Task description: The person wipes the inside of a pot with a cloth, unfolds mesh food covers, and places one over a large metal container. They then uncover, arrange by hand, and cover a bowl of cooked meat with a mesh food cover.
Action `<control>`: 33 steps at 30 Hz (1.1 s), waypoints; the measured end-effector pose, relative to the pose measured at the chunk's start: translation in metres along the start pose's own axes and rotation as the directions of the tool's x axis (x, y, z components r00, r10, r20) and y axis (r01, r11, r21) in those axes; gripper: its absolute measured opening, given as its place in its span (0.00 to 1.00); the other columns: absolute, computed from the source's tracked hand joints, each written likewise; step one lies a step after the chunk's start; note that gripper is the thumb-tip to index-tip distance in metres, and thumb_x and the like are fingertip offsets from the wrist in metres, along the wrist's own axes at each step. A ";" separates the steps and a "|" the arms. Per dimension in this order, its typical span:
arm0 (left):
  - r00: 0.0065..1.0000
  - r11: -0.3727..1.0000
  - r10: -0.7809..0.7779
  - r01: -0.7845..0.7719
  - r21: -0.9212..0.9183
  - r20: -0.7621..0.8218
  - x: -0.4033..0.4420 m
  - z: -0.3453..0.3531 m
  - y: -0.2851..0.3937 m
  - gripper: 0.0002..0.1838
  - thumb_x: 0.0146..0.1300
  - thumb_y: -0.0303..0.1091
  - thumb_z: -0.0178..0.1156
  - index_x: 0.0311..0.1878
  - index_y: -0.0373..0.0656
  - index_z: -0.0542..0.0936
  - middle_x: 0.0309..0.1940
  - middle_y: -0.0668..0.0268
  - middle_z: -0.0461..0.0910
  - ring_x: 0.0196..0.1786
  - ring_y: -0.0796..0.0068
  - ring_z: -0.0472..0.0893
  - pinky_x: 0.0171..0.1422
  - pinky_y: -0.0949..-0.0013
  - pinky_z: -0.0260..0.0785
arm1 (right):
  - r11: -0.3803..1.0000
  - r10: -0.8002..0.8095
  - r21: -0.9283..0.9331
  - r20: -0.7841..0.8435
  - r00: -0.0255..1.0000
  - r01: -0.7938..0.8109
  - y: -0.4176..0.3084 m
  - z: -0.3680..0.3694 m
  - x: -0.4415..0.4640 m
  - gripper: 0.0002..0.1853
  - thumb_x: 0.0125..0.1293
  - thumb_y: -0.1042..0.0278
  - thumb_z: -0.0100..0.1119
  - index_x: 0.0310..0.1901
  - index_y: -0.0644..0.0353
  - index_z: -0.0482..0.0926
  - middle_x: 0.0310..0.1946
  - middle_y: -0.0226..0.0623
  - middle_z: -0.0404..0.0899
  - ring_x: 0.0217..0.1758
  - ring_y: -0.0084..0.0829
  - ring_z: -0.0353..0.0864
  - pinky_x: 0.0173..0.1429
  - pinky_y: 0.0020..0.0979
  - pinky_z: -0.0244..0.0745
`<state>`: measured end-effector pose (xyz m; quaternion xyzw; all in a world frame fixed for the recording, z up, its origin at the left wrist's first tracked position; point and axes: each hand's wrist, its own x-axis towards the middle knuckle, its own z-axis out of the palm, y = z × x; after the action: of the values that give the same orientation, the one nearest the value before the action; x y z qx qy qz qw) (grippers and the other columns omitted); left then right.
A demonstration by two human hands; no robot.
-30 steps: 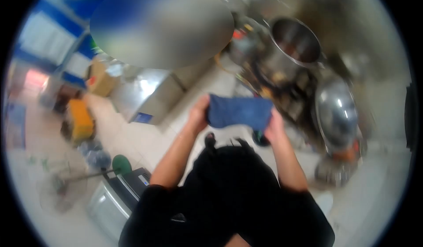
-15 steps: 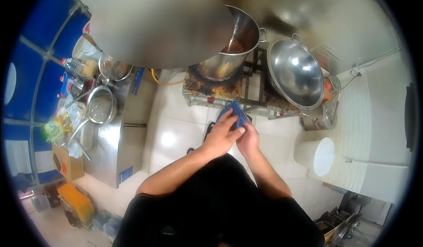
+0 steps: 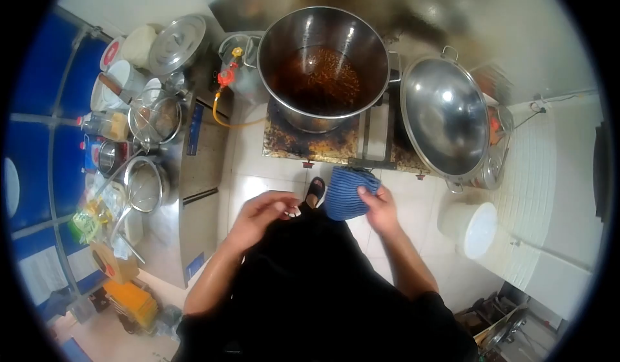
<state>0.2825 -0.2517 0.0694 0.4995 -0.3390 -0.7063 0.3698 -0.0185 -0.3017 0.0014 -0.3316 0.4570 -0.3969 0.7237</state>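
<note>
My right hand pinches a folded blue striped cloth by its right edge, thumb on top. The cloth hangs over the floor just in front of the stove. To its left, my left hand is apart from the cloth, with its fingers loosely bent; a small white patch by the fingertips is too small to make out. Beyond both hands a large steel stockpot with dark reddish-brown liquid stands on a stained burner stove. A wide steel wok with loop handles leans to its right.
At left, a steel counter carries strainers, bottles and bags. A gas cylinder with a red regulator and yellow hose stands beside the pot. A white bucket is at right, a yellow stack at lower left.
My left hand has come off the cloth and moved left. My right hand has moved right with the cloth, which is spread wider. A grey blur no longer covers the pot.
</note>
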 end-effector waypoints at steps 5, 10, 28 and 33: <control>0.898 0.999 -0.049 0.038 -0.033 -0.438 0.016 -0.090 -0.025 0.14 0.74 0.36 0.55 0.51 0.34 0.81 0.38 0.60 0.85 0.36 0.74 0.82 0.44 0.71 0.74 | 0.911 -0.243 -0.391 -0.247 0.938 0.133 -0.096 0.007 0.038 0.19 0.71 0.68 0.62 0.59 0.66 0.76 0.47 0.33 0.83 0.52 0.25 0.77 0.62 0.30 0.71; 0.886 0.997 0.081 -0.070 0.041 -0.457 0.086 -0.162 0.007 0.13 0.74 0.37 0.56 0.45 0.36 0.81 0.29 0.66 0.79 0.27 0.79 0.74 0.33 0.75 0.65 | 0.253 -0.479 -0.907 0.186 0.858 0.338 -0.193 0.052 0.114 0.22 0.59 0.82 0.55 0.57 0.64 0.78 0.44 0.50 0.84 0.47 0.44 0.86 0.55 0.34 0.77; 0.997 0.977 0.062 -0.051 0.208 -0.046 0.335 -0.229 0.135 0.10 0.68 0.32 0.60 0.33 0.35 0.82 0.24 0.68 0.81 0.20 0.82 0.74 0.21 0.74 0.63 | 0.055 0.161 -0.998 -0.035 0.986 -0.044 -0.077 0.208 0.218 0.24 0.73 0.54 0.53 0.63 0.61 0.72 0.49 0.55 0.81 0.51 0.54 0.82 0.59 0.48 0.75; 0.998 0.953 0.037 -0.049 0.299 0.046 0.343 -0.240 0.143 0.08 0.70 0.31 0.60 0.38 0.36 0.83 0.25 0.69 0.80 0.23 0.84 0.72 0.25 0.77 0.62 | 0.607 -0.119 -0.786 -0.233 0.965 -0.115 -0.049 0.259 0.335 0.21 0.73 0.55 0.47 0.44 0.69 0.80 0.40 0.61 0.82 0.50 0.60 0.81 0.57 0.51 0.73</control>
<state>0.4600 -0.6444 -0.0302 0.5282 -0.4606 -0.6481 0.2981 0.2977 -0.5875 0.0031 -0.5629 0.6763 -0.1940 0.4336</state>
